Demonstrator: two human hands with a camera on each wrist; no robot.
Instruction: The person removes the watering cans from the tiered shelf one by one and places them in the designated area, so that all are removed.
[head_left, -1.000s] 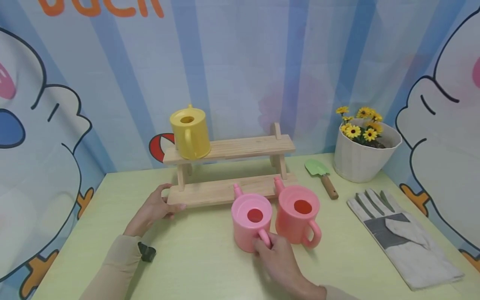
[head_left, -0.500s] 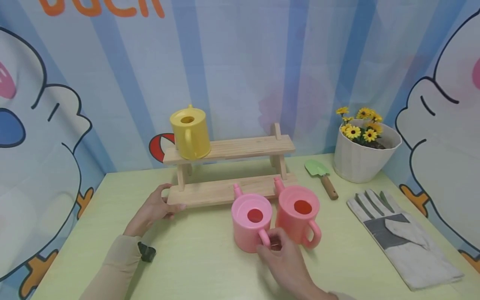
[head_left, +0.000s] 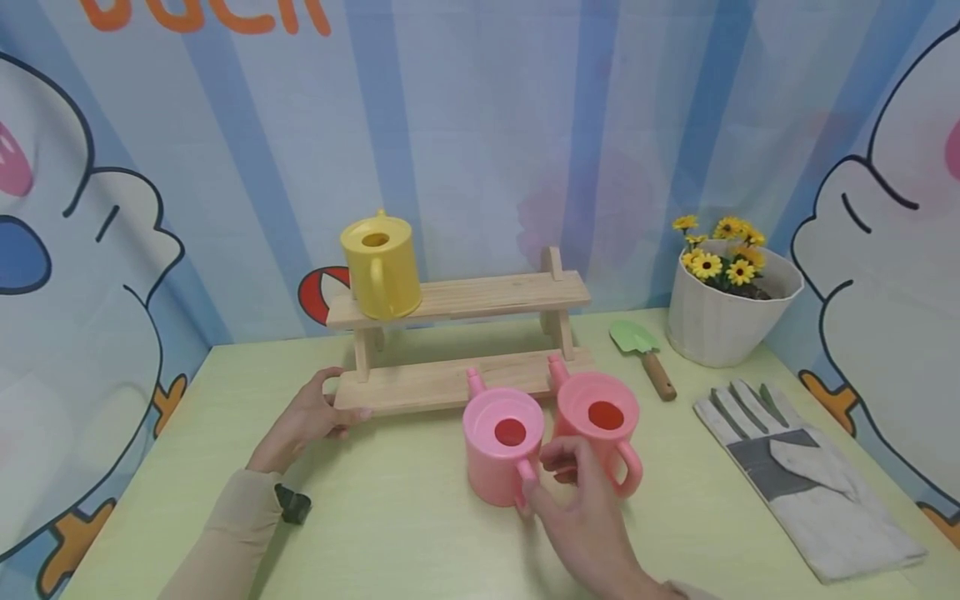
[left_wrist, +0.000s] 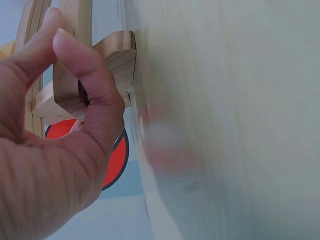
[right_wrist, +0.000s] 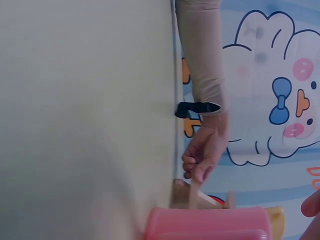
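Observation:
A light pink watering can (head_left: 502, 442) stands on the green table (head_left: 405, 533) beside a salmon pink one (head_left: 596, 425). My right hand (head_left: 547, 475) curls its fingers round the light pink can's handle, thumb raised between the two cans. In the right wrist view that can (right_wrist: 210, 225) fills the bottom edge. My left hand (head_left: 333, 404) grips the left end of the lower board (head_left: 420, 385) of a two-step wooden rack (head_left: 480, 296). The left wrist view shows thumb and finger of the left hand (left_wrist: 60, 35) pinching the board end (left_wrist: 112, 57). A yellow watering can (head_left: 380, 265) stands on the top step.
A white pot of yellow flowers (head_left: 723, 312) stands at the back right, a small green trowel (head_left: 645, 350) next to it. A grey and white work glove (head_left: 806, 475) lies flat on the right. A blue striped cartoon backdrop closes in the table on three sides.
My right hand has shifted a little right along the light pink can's handle, and its thumb has risen between the two cans. The left hand and both cans stay put.

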